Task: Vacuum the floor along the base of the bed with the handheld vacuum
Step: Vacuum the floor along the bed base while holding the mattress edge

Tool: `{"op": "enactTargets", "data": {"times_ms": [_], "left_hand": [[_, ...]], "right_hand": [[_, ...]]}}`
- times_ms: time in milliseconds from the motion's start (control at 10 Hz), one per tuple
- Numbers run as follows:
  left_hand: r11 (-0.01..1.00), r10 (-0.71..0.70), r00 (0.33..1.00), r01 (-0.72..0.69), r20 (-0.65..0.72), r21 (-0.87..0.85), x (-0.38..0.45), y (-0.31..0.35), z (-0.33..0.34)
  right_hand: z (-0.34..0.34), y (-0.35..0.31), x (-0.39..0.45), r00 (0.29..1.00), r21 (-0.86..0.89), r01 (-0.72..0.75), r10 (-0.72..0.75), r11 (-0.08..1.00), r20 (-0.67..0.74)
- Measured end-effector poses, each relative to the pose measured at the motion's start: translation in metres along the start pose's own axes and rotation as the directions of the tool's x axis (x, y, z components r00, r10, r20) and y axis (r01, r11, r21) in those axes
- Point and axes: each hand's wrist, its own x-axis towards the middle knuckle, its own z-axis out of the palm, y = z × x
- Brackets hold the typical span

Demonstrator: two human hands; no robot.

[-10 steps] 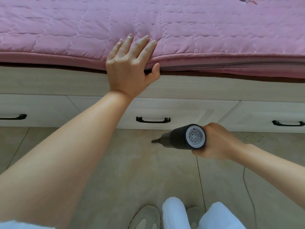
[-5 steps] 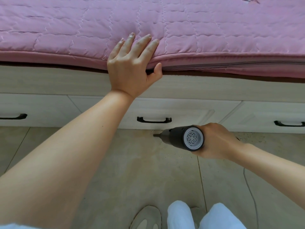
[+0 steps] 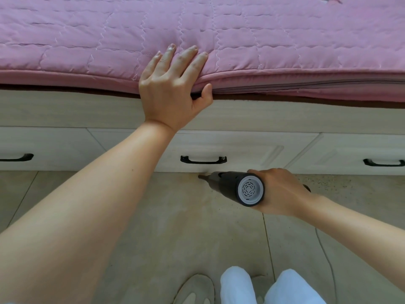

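My right hand (image 3: 282, 191) grips a dark handheld vacuum (image 3: 236, 188) with a grey vented rear cap. Its narrow nozzle tip points left and touches the beige tiled floor (image 3: 186, 233) right at the base of the bed's light wooden drawer front (image 3: 245, 150), just below the middle black handle (image 3: 203, 160). My left hand (image 3: 173, 88) rests flat on the edge of the pink quilted mattress cover (image 3: 263, 40), fingers straight on top and thumb under the edge.
Two more black drawer handles sit at far left (image 3: 17, 157) and far right (image 3: 383, 162). Dust specks lie on the floor by the bed base at right (image 3: 341, 183). My white trouser legs (image 3: 263, 286) and a beige slipper (image 3: 195, 290) are at the bottom.
The vacuum has moved up toward the bed base, its nozzle tip going from open floor to the foot of the drawer. My left hand stays on the mattress edge.
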Motion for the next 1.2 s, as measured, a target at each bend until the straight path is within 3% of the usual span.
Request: {"op": "enactTargets", "data": {"times_ms": [500,1200], "left_hand": [[1.0,0.014,1.0,-0.014,-0.013,0.007,0.0,-0.001,0.001],[1.0,0.019,1.0,-0.019,-0.015,0.014,-0.001,-0.002,0.002]], "right_hand": [[0.005,-0.006,0.011,0.999,-0.043,0.049,-0.049,0.998,0.01],[-0.009,0.016,-0.015,0.998,-0.052,-0.062,0.063,0.997,0.005]]}}
